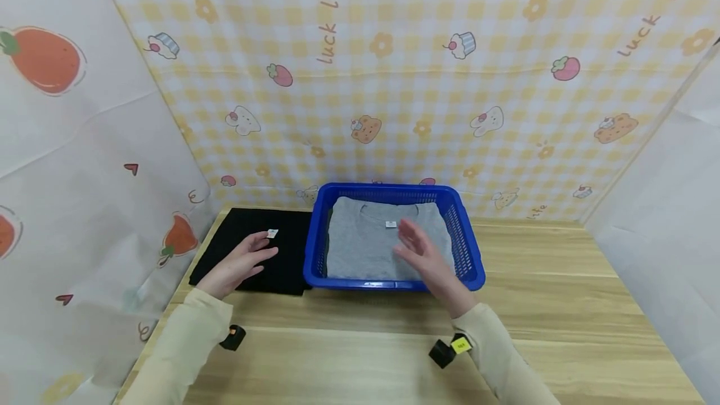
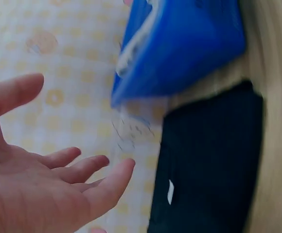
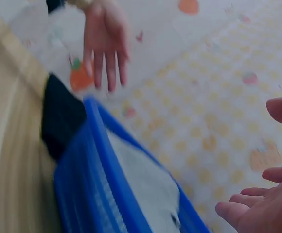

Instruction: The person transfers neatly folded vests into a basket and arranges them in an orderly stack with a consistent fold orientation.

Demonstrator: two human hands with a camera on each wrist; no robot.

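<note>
A folded grey shirt with a small white neck label lies flat inside a blue plastic basket. To the basket's left, a folded black garment with a white label rests on the table. My left hand hovers above the black garment, its fingers apart and relaxed, holding nothing. Over the right part of the basket is my right hand, also holding nothing, with fingers loosely extended. In the left wrist view the black cloth is beyond the left hand.
The wooden table extends to the right and front of the basket. A yellow checked cloth with cartoon prints hangs behind it. White sheets stand along both sides. Black wrist devices sit by the sleeves.
</note>
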